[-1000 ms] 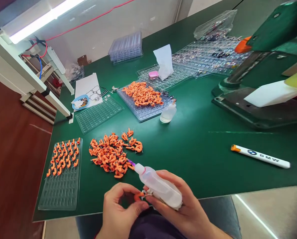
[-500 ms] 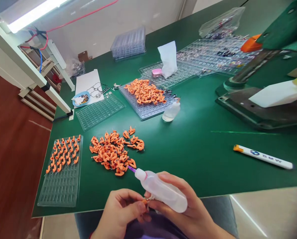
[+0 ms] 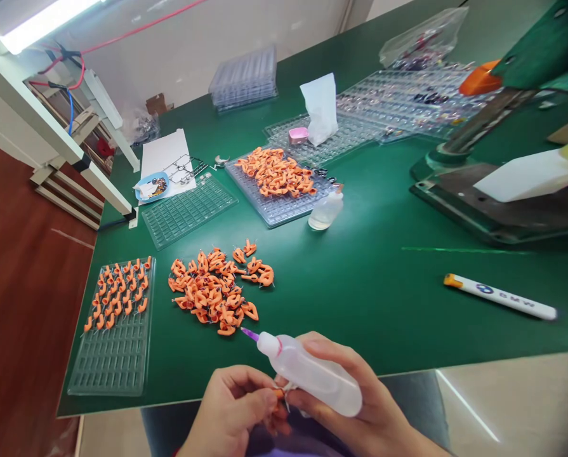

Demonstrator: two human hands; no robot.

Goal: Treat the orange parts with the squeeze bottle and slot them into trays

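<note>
At the table's front edge my left hand [image 3: 238, 406] pinches a small curved orange piece [image 3: 278, 394] with a thin wire at its end. Close against it, my right hand [image 3: 355, 393] holds a translucent squeeze bottle [image 3: 315, 374] with a purple needle tip, tilted so the tip points up and left. Something small and white, perhaps tissue, shows between the right fingers beside the orange piece. A loose pile of orange pieces [image 3: 212, 289] lies just beyond the bottle tip. On the left, a clear tray [image 3: 110, 362] carries rows of the same pieces in its far half.
Farther back, stacked trays [image 3: 274, 214] bear another orange heap, beside a small clear bottle [image 3: 325, 211]. A white marker [image 3: 502, 297] lies at right, before a green hand press [image 3: 478, 209]. A lamp frame [image 3: 74, 152] stands at left, near a blue dish [image 3: 141, 192].
The view has shifted slightly. Both hands stay together at the table edge, and the bottle tip sits a little lower and farther from the orange pile.
</note>
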